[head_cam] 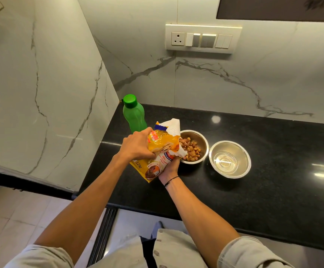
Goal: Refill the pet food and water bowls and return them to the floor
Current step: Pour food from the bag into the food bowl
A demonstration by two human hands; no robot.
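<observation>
White marble-veined walls meet at the far left corner of a glossy black desk (254,171), where a green bottle (134,115) stands. Just right of it, the left hand (138,145) grips the top of a yellow food bag (160,151) and the right hand (169,167) holds it from below, its torn mouth tipped over a steel bowl (199,144) of kibble. Beside that sits a water bowl (229,159). A switch panel (203,38) hangs on the back wall.

Both hands, left hand (138,145) and right hand (169,167), are gripping the tilted food bag (162,149) over the kibble bowl (195,147) beside the water bowl (229,159) on the bench (254,190).
</observation>
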